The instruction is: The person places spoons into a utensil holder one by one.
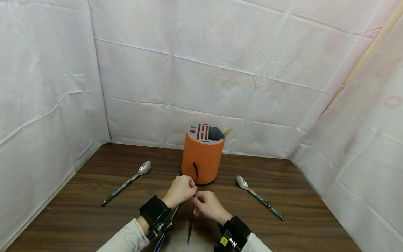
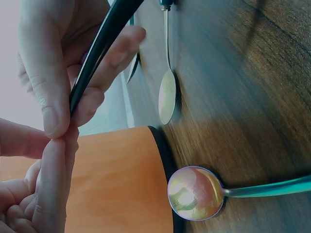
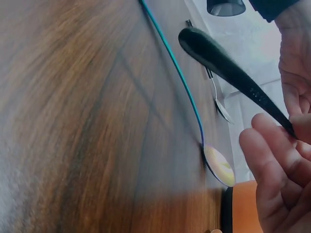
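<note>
In the head view both hands meet at a black spoon in front of an orange cylindrical container (image 1: 201,157). My left hand (image 1: 180,191) pinches the black spoon (image 1: 190,224) near its neck, the dark bowl rising beyond the fingertips against the container. Just below, my right hand (image 1: 209,206) pinches the handle between thumb and fingers. The handle's wide end points back toward the person. Under the left wrist lies a spoon with a teal-blue handle (image 1: 160,242); its iridescent bowl (image 2: 196,193) shows close to the container in the left wrist view.
A silver spoon with a dark marbled handle (image 1: 126,183) lies at left, another with a green marbled handle (image 1: 261,199) at right. A gold tip (image 1: 227,132) shows at the container's patterned top (image 1: 204,133). White sheets (image 1: 201,70) enclose the wooden table (image 1: 78,210).
</note>
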Demonstrator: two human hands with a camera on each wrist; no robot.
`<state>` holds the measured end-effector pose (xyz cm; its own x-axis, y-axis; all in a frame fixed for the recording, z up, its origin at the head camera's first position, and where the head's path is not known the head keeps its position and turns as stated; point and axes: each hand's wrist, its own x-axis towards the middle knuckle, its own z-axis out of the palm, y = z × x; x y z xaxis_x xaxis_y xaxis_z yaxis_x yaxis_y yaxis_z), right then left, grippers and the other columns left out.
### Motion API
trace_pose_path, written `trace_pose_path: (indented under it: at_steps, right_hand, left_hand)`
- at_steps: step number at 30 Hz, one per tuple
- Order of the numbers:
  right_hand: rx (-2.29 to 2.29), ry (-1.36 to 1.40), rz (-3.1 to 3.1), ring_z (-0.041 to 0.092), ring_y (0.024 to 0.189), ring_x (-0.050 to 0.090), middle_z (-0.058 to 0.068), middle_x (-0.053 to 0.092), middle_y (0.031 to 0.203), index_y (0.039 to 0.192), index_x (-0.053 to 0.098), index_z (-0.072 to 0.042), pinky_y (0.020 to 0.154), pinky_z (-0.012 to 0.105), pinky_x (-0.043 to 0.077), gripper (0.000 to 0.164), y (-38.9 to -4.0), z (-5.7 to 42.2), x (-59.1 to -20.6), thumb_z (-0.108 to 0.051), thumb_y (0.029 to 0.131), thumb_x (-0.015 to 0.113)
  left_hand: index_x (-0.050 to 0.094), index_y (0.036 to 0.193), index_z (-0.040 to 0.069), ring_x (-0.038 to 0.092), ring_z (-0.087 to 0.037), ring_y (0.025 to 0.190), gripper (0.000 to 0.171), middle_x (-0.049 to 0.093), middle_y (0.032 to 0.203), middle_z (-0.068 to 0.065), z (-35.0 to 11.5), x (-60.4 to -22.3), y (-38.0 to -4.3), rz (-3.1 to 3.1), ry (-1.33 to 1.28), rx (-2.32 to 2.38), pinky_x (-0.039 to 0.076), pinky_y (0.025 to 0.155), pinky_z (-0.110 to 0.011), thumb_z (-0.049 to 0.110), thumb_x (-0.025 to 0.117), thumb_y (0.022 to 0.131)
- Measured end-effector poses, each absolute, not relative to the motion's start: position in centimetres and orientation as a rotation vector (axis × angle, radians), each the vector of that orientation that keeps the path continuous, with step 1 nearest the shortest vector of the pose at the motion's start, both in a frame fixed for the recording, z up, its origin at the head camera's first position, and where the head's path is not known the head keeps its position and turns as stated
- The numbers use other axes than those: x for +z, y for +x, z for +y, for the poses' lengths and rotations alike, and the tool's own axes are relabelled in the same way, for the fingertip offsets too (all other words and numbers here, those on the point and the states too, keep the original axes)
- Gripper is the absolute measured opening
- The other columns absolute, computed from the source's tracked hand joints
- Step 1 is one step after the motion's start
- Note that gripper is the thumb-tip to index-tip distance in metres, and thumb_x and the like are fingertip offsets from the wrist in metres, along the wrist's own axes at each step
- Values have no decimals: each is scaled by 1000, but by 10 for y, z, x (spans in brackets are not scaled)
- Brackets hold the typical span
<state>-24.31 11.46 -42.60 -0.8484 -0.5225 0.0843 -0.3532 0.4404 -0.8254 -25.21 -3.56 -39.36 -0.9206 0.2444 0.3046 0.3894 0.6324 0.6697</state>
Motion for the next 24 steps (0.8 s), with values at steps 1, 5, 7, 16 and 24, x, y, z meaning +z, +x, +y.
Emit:
trace_pose_path:
  at_steps: [1, 5, 7, 16, 24]
  right_hand:
    - [-1377, -759, 2494, 9, 48, 58, 6, 61, 55, 69, 59, -3, 42, 19, 40, 30, -243, 115, -426, -19, 93, 51]
    - [-1385, -719, 2473, 11, 48, 57, 12, 61, 56, 72, 59, 2, 41, 19, 41, 28, -243, 114, -424, -14, 94, 49]
    - [-1386, -706, 2469, 12, 49, 57, 15, 61, 57, 74, 59, 5, 42, 21, 43, 28, -241, 114, -422, -11, 94, 48]
    - [-1416, -732, 2438, 17, 51, 60, 22, 61, 60, 76, 57, 13, 53, 46, 50, 27, -226, 115, -398, -7, 93, 49]
    - [-1480, -766, 2433, 21, 53, 61, 23, 60, 62, 72, 54, 9, 55, 46, 51, 26, -225, 123, -398, -7, 93, 50]
  left_hand:
    - [59, 60, 8, 46, -5, 43, 16, 54, 53, 3, -36, -394, -252, -2668, -524, -1158, 37, 39, -19, 3, 60, 76]
    - [60, 62, 8, 46, -5, 43, 15, 55, 54, 3, -36, -394, -253, -2676, -522, -1154, 37, 39, -20, 6, 60, 77]
    - [60, 63, 9, 45, -5, 42, 14, 54, 54, 4, -36, -394, -254, -2684, -527, -1151, 37, 39, -20, 8, 61, 78]
    - [62, 62, 10, 43, -3, 41, 25, 54, 53, 6, -37, -394, -254, -2667, -584, -1176, 36, 37, -19, 21, 61, 85]
    - [59, 62, 11, 42, -5, 37, 37, 44, 44, 7, -48, -398, -261, -2717, -562, -1152, 34, 39, -21, 31, 50, 92]
